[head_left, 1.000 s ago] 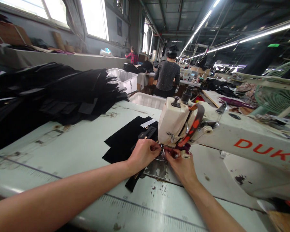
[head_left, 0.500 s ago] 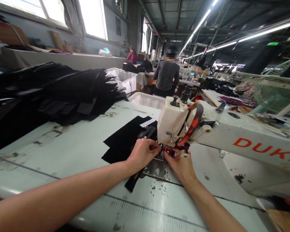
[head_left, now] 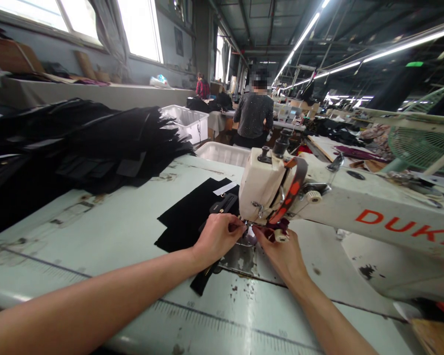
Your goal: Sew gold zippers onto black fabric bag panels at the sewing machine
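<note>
A white sewing machine (head_left: 355, 217) with red lettering stands on a pale green table (head_left: 114, 227). My left hand (head_left: 219, 237) is closed in a pinch just left of the needle area, below the machine head. Facing it from the right, my right hand (head_left: 284, 249) also pinches close by the needle, beside a dark red piece (head_left: 279, 226). What either pair of fingertips grips is too small to make out. A black fabric piece (head_left: 187, 212) with a white label strip (head_left: 225, 188) lies partly under my left hand. A black zipper strip (head_left: 203, 281) sticks out toward me.
A large pile of black fabric pieces (head_left: 81, 138) covers the table's far left. Behind the machine stand white plastic crates (head_left: 187, 118). A co-worker (head_left: 254, 116) sits ahead with their back turned. A green fan (head_left: 410, 143) is at the right.
My right hand's fingers have drawn slightly right, away from the needle, and a pale spot now shows between the hands. My left hand stays nearly in place. The view shifts slightly.
</note>
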The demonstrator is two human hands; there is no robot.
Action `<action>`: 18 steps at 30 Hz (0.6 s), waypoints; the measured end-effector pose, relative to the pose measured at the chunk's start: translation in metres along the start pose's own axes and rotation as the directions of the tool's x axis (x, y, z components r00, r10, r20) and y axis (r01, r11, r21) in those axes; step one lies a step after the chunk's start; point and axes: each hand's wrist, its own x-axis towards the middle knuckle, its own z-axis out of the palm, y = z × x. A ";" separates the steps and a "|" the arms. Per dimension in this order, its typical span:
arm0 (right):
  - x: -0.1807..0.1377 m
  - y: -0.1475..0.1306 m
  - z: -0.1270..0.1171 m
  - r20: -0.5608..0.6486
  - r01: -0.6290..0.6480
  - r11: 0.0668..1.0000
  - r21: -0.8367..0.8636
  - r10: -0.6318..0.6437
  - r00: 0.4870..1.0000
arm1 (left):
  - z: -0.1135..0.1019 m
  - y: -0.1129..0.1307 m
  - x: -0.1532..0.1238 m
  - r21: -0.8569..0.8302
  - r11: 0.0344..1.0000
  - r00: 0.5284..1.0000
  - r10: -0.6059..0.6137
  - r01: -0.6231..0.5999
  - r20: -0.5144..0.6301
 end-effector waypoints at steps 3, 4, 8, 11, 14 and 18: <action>0.001 0.005 0.000 0.082 -0.017 0.999 0.043 0.013 0.997 | 0.000 0.000 0.000 0.017 1.000 1.000 0.011 -0.011 0.007; 0.002 0.007 0.000 0.115 -0.027 0.998 0.058 0.020 0.993 | 0.000 0.000 0.000 0.023 1.000 1.000 0.013 -0.014 0.008; 0.001 0.011 0.003 0.171 -0.065 0.994 0.085 0.050 0.984 | 0.000 0.000 0.000 0.040 0.999 0.999 0.031 -0.031 0.017; 0.000 0.011 0.004 0.148 -0.059 0.995 0.084 0.046 0.988 | 0.001 -0.001 0.000 0.049 0.997 0.998 0.051 -0.052 0.021; 0.000 0.009 0.006 0.098 -0.027 0.995 0.092 0.018 0.995 | 0.002 -0.002 0.001 0.060 0.996 0.998 0.066 -0.067 0.016; 0.001 0.009 0.011 0.054 0.021 0.994 0.106 -0.026 0.998 | 0.002 -0.004 0.001 0.068 0.994 0.996 0.083 -0.084 0.009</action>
